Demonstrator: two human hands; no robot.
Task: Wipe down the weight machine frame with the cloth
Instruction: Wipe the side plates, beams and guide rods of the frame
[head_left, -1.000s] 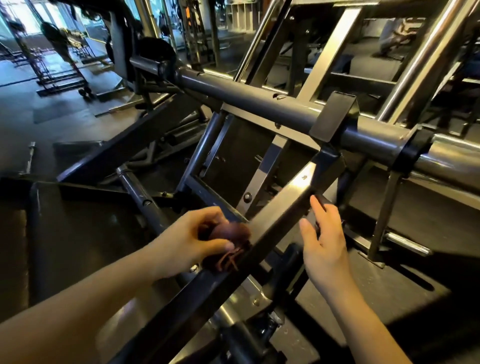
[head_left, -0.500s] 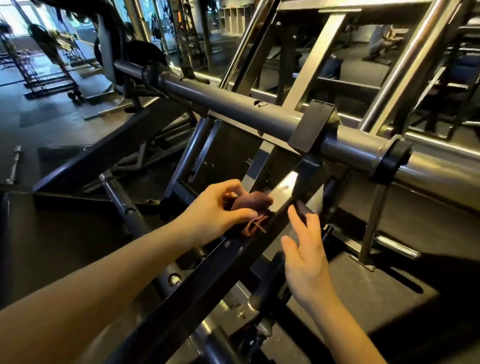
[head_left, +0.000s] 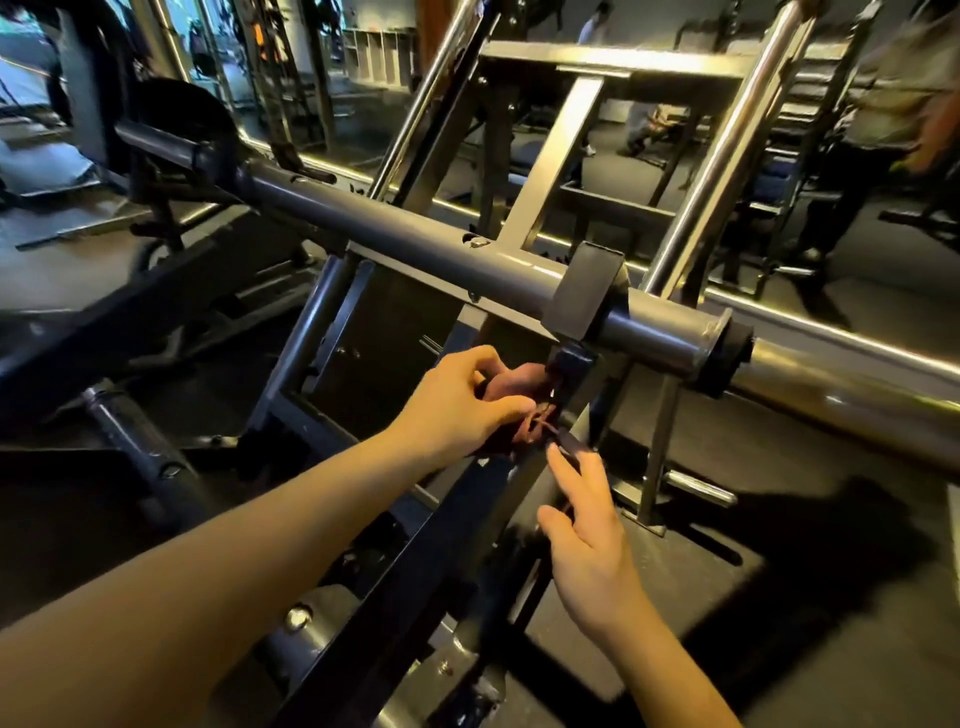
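Left hand (head_left: 457, 405) has slid up the slanted bar (head_left: 447, 540), gripping the bunched cloth (head_left: 522, 382), now against the bracket (head_left: 569, 364). Right hand (head_left: 592, 551) loose-fingered, touching the bar. Risk: loose cloth threads snagging there.

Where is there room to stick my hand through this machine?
An open gap sits above the grey crossbar, between the flat silver strut and the chrome rod. The floor right of the thin post is bare. It is crowded under the black clamp, where the left hand grips the cloth with the right hand close beside.
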